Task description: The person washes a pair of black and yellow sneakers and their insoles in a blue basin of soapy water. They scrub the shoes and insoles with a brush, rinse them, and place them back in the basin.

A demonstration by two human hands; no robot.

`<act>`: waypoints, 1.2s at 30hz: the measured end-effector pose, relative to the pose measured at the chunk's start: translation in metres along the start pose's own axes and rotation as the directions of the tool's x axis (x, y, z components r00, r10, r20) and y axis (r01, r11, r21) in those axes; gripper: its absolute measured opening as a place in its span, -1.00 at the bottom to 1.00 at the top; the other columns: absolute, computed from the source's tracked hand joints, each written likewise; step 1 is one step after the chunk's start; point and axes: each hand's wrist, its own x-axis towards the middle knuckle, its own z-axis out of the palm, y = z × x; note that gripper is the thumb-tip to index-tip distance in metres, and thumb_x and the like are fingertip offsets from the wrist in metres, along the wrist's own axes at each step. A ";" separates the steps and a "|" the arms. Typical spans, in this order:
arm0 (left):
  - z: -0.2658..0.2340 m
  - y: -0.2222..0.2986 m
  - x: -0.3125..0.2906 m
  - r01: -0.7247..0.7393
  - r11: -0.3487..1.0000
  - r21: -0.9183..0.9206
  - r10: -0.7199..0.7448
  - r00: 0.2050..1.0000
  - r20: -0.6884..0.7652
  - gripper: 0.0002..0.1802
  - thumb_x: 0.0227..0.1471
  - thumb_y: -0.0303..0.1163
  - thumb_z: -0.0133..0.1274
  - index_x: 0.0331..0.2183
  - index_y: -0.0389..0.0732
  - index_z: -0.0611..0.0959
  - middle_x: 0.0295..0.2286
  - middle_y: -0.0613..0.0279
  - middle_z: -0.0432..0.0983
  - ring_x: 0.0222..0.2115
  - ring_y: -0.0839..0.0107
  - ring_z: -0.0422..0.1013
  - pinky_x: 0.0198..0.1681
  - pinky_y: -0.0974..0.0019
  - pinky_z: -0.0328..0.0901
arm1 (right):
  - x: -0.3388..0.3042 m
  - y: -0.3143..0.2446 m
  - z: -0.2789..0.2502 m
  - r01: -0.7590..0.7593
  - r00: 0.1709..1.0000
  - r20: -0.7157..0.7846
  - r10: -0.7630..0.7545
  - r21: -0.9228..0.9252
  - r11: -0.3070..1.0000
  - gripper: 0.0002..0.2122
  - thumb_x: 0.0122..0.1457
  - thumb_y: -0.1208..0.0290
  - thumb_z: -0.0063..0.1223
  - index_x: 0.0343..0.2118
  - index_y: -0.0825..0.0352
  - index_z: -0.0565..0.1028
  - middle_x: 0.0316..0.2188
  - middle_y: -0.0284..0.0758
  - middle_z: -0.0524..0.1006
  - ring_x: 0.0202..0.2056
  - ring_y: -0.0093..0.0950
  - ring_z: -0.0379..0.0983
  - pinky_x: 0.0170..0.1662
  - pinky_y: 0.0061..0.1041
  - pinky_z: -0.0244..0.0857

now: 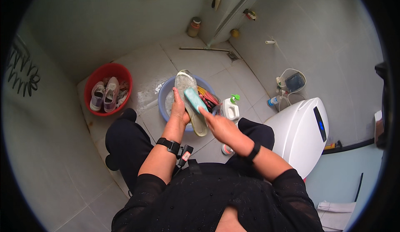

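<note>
Shoe sole: pale grey, yellowish edge, white patch at far tip; held aslant above blue basin, spanning far to near rim. Label below left wrist: red and white, lettering too small. Left hand: part-curled, gripping sole's left edge. Right hand: closed around turquoise brush, pressed against sole.

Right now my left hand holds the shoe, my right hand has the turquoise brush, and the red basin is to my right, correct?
No: the red basin is to your left, as the head view shows. Your left hand does hold the shoe, your right hand the turquoise brush.
</note>
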 end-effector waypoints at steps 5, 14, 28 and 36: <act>0.012 -0.008 -0.003 -0.003 1.000 0.003 0.003 1.000 -0.022 -0.17 0.16 0.32 -0.47 0.16 -0.14 0.27 0.07 0.05 0.30 0.06 0.08 0.28 0.12 -0.01 0.23 | 0.069 0.012 -0.001 -0.021 0.967 -0.254 0.004 -0.065 0.998 -0.53 0.25 0.38 -0.19 0.23 0.07 0.14 -0.44 0.05 0.51 -0.41 0.03 0.47 -0.36 -0.08 0.32; -0.009 0.003 0.008 0.012 1.000 -0.024 -0.012 1.000 -0.010 -0.03 0.05 0.46 -0.46 0.13 -0.19 0.28 -0.14 -0.15 0.47 -0.24 0.07 0.45 -0.17 -0.03 0.40 | -0.020 0.001 -0.002 0.142 0.990 0.003 -0.144 0.134 0.981 -0.49 0.24 0.41 -0.16 0.25 0.07 0.08 -0.48 0.04 0.51 -0.47 -0.01 0.47 -0.43 -0.09 0.32; -0.004 0.002 0.005 0.041 0.998 0.055 -0.040 0.999 -0.018 -0.04 0.09 0.41 -0.62 0.09 -0.19 0.40 -0.19 -0.02 0.50 -0.27 0.13 0.47 -0.17 0.03 0.41 | 0.012 0.003 -0.003 0.109 0.994 0.013 -0.113 0.185 0.977 -0.52 0.26 0.42 -0.15 0.25 0.03 0.14 -0.37 0.06 0.52 -0.34 0.00 0.49 -0.26 -0.14 0.36; 0.012 -0.011 -0.004 0.066 0.998 0.004 -0.066 0.994 0.088 -0.13 0.16 0.33 -0.56 0.10 -0.22 0.34 -0.06 0.07 0.44 -0.07 0.16 0.41 0.00 0.09 0.34 | 0.068 0.001 -0.016 0.117 0.969 -0.185 -0.163 -0.236 0.965 -0.45 0.08 0.52 -0.12 0.20 0.17 0.17 -0.48 -0.03 0.54 -0.46 -0.10 0.52 -0.41 -0.18 0.40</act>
